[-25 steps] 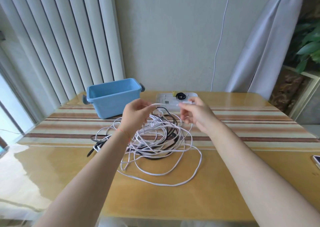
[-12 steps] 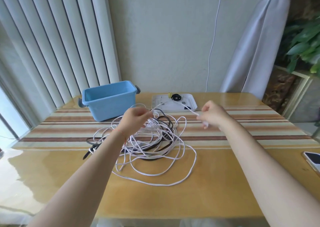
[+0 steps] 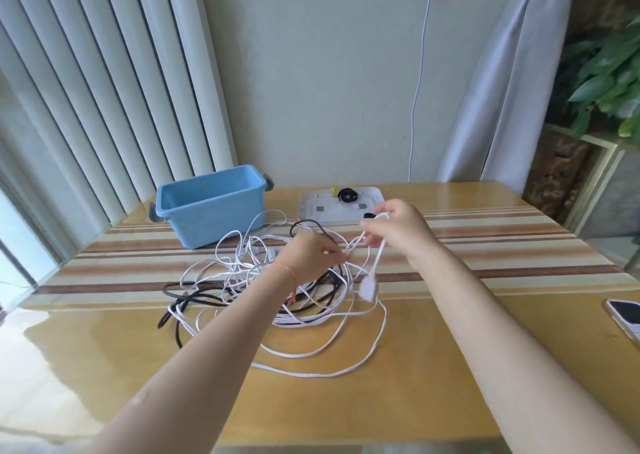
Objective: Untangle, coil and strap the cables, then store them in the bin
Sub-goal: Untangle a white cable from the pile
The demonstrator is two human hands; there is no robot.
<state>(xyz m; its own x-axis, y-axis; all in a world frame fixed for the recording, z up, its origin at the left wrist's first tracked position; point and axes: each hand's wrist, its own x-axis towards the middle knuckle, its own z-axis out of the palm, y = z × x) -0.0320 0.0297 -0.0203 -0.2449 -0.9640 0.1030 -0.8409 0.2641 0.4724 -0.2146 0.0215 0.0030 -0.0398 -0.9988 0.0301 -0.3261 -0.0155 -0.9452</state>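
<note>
White cable [image 3: 375,259], pinched by both hands, left [image 3: 313,256], right [image 3: 398,228]

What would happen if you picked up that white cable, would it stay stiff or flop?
It would probably flop: the white cable lies in loose curls on the table, and the end hanging from the right hand droops straight down. It likely drags other loops along, since it is tangled with the black cable. It looks thin, so probably light.
</note>
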